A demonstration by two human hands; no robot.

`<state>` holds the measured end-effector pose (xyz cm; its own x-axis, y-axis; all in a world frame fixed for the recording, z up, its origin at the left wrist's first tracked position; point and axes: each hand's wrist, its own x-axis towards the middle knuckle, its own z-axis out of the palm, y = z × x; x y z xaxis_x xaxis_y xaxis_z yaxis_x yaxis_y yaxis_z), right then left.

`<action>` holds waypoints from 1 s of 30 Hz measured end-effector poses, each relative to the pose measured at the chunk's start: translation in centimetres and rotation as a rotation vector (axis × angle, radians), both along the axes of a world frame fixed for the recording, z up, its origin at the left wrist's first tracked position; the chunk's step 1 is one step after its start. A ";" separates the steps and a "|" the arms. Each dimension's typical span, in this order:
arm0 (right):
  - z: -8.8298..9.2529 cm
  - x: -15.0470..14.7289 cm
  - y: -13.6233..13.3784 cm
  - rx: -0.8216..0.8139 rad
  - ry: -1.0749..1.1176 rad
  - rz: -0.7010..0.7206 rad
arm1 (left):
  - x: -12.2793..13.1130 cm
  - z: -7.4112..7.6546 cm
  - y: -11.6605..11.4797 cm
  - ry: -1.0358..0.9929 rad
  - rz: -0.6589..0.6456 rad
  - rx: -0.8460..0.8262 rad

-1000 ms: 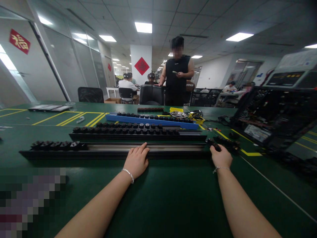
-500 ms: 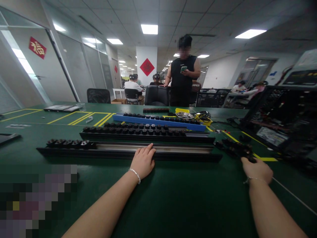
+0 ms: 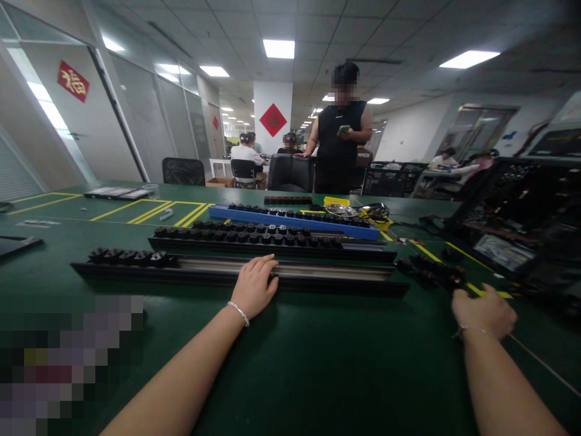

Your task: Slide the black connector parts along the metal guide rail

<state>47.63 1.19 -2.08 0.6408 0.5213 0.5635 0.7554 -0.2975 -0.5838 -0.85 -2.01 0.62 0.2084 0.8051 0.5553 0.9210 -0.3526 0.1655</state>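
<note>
Left hand (image 3: 255, 286) grips the rail (image 3: 336, 284), fingers curled over; right hand (image 3: 485, 312) half-curled near parts (image 3: 436, 271) right of the rail, grasp indeterminable.

Five black pieces (image 3: 128, 257) are sitting in the nearest rail (image 3: 181, 276); one blue rail (image 3: 290, 223) and one metal dish (image 3: 341, 210) are lying beyond; two bracelets (image 3: 239, 313) are circling two wrists (image 3: 479, 342).
</note>
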 end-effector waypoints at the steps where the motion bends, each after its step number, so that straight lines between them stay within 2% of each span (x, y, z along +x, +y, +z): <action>1: 0.6 -1.3 0.1 -0.002 -0.052 -0.026 | -0.3 0.2 0.2 -0.009 0.021 0.020; 4: 2.1 -6.4 0.7 -0.004 -0.275 0.203 | -2.0 1.0 1.0 -0.017 0.149 0.069; 7: 2.3 -12.0 1.2 -0.044 -0.444 0.496 | -5.1 1.8 2.0 -0.067 0.398 0.098; 9: 2.0 -15.0 1.1 -0.113 -0.511 0.635 | -7.9 2.0 2.3 -0.140 0.561 0.046; 11: 1.7 -17.0 0.7 -0.210 -0.524 0.678 | -10.6 1.9 2.4 -0.233 0.706 -0.025; 14: 1.7 -18.1 0.2 -0.309 -0.506 0.687 | -13.5 1.2 2.2 -0.344 0.881 -0.116; 19: 2.4 -17.7 0.0 -0.356 -0.503 0.709 | -14.3 0.2 1.8 -0.354 0.914 -0.051; 24: 2.7 -17.9 0.0 -0.370 -0.499 0.716 | -15.0 0.2 1.7 -0.488 0.966 -0.035; 30: 2.7 -17.9 0.0 -0.366 -0.502 0.711 | -15.7 0.3 1.6 -0.455 0.955 -0.054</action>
<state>29.72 1.16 0.60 -0.1689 0.8958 0.4112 0.9678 0.2297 -0.1030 -16.54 -0.41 0.87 -0.7429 0.5507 0.3806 0.6592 0.5031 0.5588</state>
